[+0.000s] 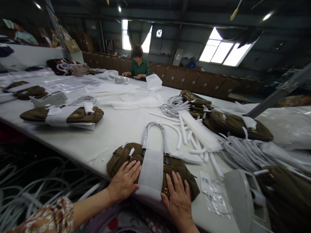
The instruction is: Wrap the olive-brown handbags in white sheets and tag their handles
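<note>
An olive-brown handbag (179, 168) lies flat at the table's near edge, with a band of white foam sheet (152, 168) across its middle. Its handle (155, 124), wrapped in pale covering, stretches away over the table. My left hand (125, 181) rests on the bag's left half, fingers extended, beside the foam band. On the right half lies my right hand (177, 197), fingers spread and palm down, near a small gold emblem. Neither hand grasps anything. A white-wrapped zip pull (131, 152) shows above my left hand.
Foam tubes (179, 132) and foam sheets (201, 129) lie beyond the bag. A grey tape dispenser (245, 194) and plastic packets (215, 194) stand at right. More bags (238, 124) lie right, and a wrapped bag (73, 115) left. A co-worker (141, 68) is across the table.
</note>
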Action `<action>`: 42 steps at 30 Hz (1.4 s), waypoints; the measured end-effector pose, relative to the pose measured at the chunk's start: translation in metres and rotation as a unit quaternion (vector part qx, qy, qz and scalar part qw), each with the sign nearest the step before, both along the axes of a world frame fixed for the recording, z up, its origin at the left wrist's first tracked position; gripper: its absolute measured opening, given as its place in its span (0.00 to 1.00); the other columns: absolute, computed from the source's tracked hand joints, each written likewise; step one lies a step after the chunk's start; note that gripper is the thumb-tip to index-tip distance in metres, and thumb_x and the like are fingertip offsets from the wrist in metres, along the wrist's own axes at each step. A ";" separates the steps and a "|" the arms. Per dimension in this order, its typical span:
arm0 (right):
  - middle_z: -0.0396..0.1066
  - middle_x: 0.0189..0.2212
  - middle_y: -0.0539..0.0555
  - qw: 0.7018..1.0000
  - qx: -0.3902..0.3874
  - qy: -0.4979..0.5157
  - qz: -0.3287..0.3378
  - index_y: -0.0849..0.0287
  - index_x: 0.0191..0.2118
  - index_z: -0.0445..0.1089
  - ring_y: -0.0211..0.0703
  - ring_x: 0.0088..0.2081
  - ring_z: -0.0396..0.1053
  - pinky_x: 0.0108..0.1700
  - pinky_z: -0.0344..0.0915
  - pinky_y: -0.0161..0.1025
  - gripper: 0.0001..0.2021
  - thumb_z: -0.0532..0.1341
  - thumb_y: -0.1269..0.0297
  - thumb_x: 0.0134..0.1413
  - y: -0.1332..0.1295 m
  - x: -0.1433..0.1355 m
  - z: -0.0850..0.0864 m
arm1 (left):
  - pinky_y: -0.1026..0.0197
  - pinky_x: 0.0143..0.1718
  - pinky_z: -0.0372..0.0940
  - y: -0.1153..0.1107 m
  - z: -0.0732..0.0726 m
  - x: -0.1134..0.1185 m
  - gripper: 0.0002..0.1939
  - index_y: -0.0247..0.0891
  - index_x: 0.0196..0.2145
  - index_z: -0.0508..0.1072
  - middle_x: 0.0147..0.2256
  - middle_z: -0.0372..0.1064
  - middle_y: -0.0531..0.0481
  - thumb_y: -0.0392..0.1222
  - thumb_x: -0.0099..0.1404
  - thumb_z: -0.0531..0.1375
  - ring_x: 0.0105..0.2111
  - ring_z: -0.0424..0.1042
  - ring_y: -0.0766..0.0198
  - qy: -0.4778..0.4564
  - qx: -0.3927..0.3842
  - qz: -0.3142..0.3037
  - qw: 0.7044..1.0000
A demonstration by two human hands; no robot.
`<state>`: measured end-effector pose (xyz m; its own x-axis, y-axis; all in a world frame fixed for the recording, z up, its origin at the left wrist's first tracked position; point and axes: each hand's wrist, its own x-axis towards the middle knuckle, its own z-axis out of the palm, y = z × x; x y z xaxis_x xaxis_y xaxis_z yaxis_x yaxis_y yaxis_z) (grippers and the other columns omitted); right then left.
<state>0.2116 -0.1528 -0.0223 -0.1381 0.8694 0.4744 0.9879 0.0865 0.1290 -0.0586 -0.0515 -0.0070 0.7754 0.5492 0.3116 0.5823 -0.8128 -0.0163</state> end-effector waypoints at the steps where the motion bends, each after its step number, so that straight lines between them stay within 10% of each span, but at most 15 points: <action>1: 0.57 0.62 0.64 1.000 0.001 0.003 -0.002 0.61 0.61 0.59 0.58 0.62 0.53 0.62 0.44 0.58 0.28 0.57 0.59 0.54 -0.001 -0.001 0.001 | 0.46 0.63 0.45 -0.001 0.001 0.001 0.32 0.36 0.65 0.52 0.64 0.51 0.42 0.51 0.68 0.52 0.63 0.50 0.50 -0.009 -0.007 0.000 1.000; 9: 0.57 0.62 0.60 0.995 -0.021 0.089 -0.044 0.58 0.60 0.61 0.55 0.63 0.52 0.63 0.45 0.56 0.28 0.58 0.53 0.56 -0.012 -0.011 0.002 | 0.52 0.57 0.59 0.047 0.020 0.021 0.24 0.38 0.54 0.68 0.53 0.68 0.43 0.54 0.69 0.47 0.54 0.66 0.54 -0.166 -0.179 0.066 0.967; 19: 0.61 0.59 0.60 0.968 0.057 0.243 -0.019 0.57 0.58 0.63 0.50 0.60 0.60 0.59 0.58 0.50 0.22 0.55 0.57 0.61 -0.033 0.002 0.011 | 0.35 0.45 0.60 0.122 0.006 0.089 0.35 0.38 0.63 0.55 0.48 0.70 0.33 0.58 0.64 0.46 0.49 0.66 0.35 0.005 -0.221 0.254 0.942; 27: 0.76 0.30 0.60 0.814 0.067 0.427 -0.389 0.65 0.44 0.75 0.50 0.31 0.74 0.36 0.69 0.43 0.24 0.54 0.51 0.53 -0.070 0.148 0.042 | 0.55 0.45 0.64 0.145 -0.003 0.094 0.32 0.39 0.59 0.61 0.42 0.72 0.43 0.54 0.60 0.52 0.42 0.73 0.53 -0.129 -0.311 0.214 0.917; 32: 0.76 0.27 0.58 0.825 -0.005 0.429 -0.368 0.63 0.39 0.76 0.50 0.31 0.73 0.35 0.68 0.43 0.23 0.55 0.49 0.49 -0.061 0.171 0.047 | 0.56 0.41 0.66 0.152 -0.003 0.096 0.34 0.38 0.58 0.61 0.41 0.72 0.43 0.56 0.57 0.56 0.38 0.74 0.55 -0.175 -0.363 0.248 0.881; 42: 0.71 0.31 0.56 0.898 -0.095 0.329 -0.277 0.56 0.33 0.72 0.47 0.34 0.71 0.38 0.65 0.41 0.13 0.52 0.58 0.60 -0.068 0.127 0.017 | 0.58 0.42 0.64 0.146 -0.004 0.099 0.27 0.41 0.56 0.63 0.40 0.72 0.49 0.56 0.64 0.50 0.39 0.73 0.56 -0.115 -0.321 0.271 0.900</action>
<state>0.3382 -0.2204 -0.0049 0.5968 0.7917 0.1306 0.7428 -0.4836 -0.4630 0.0406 0.0943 -0.0106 0.2959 0.9513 -0.0863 0.8240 -0.2085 0.5268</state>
